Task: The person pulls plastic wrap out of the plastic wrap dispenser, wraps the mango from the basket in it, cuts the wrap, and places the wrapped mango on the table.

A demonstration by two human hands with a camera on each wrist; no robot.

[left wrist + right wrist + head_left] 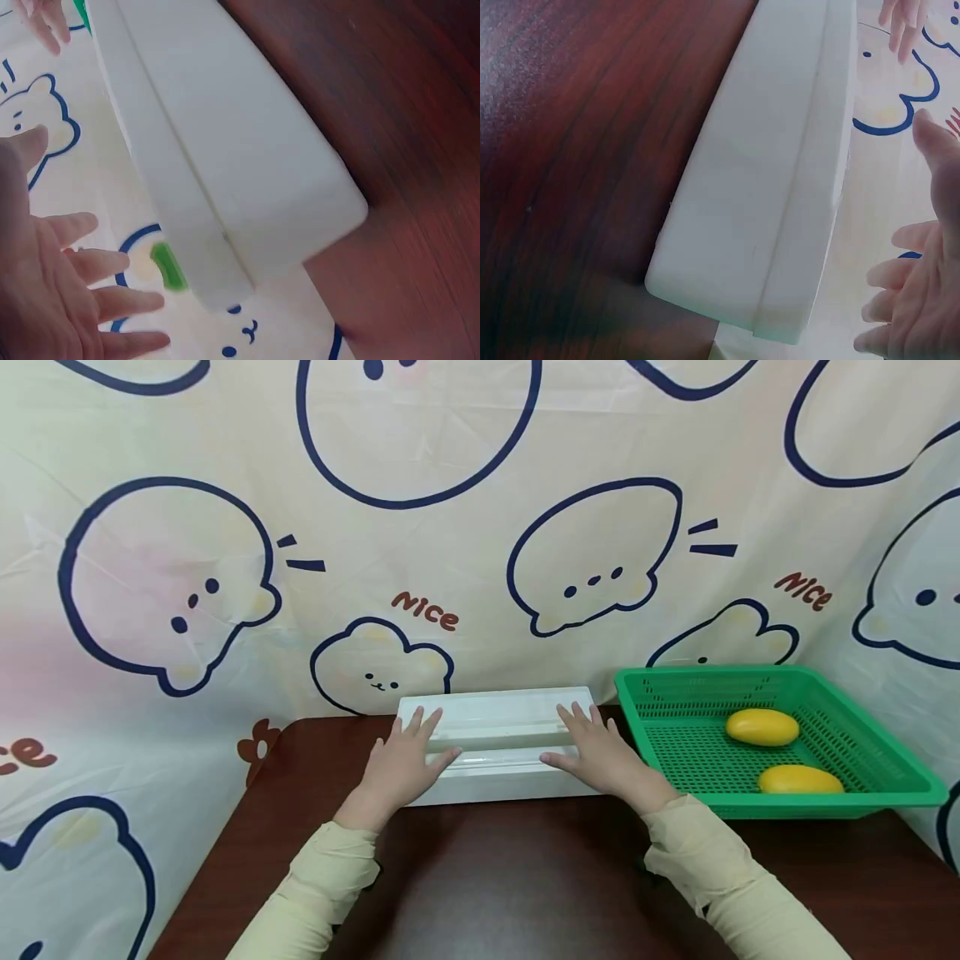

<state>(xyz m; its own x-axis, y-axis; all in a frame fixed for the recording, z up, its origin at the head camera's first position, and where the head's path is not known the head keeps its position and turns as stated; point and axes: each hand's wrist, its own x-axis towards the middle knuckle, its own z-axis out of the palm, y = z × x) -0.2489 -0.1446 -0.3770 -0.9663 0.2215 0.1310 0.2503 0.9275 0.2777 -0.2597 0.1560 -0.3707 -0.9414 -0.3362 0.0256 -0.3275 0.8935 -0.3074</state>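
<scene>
So the white box (510, 785) sits crosswise at the middle of the head view, toward the back edge of the dark brown table (510, 877). There's a long band running across its top, and the wrist views show a seam along its side.

The left hand (397, 766) is over the box's left end and the right hand (600, 756) is over its right end. Neither one's gripping anything: fingers spread, thumbs pointing in toward each other. Both wrist views show background between the fingers and the box, but I can't tell if any part of a hand is touching it.

Right side of the frame, just beside the box, is a green basket (825, 807) with two yellow oval things inside, one (762, 727) farther back and one (800, 779) near the front wall. Behind it all hangs a pale cloth (480, 568) with blue-outlined cartoon critters and "Nice" lettering.
</scene>
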